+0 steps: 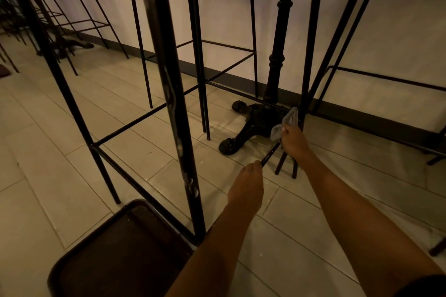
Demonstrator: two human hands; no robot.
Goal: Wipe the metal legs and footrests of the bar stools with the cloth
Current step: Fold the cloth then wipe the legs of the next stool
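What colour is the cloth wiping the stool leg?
The small soft cloth is light grey, in the head view.

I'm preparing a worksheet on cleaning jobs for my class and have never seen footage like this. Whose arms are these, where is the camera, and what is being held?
There is no machine here. The arms belong to a person, and the single camera sits on their head, looking forward and down. They are low among black metal bar stools on a tiled floor. The right hand holds a grey cloth against a stool leg, near a cast-iron table base. The left hand grips a low bar of the stool's frame, seemingly steadying it. A dark seat shows at bottom left.
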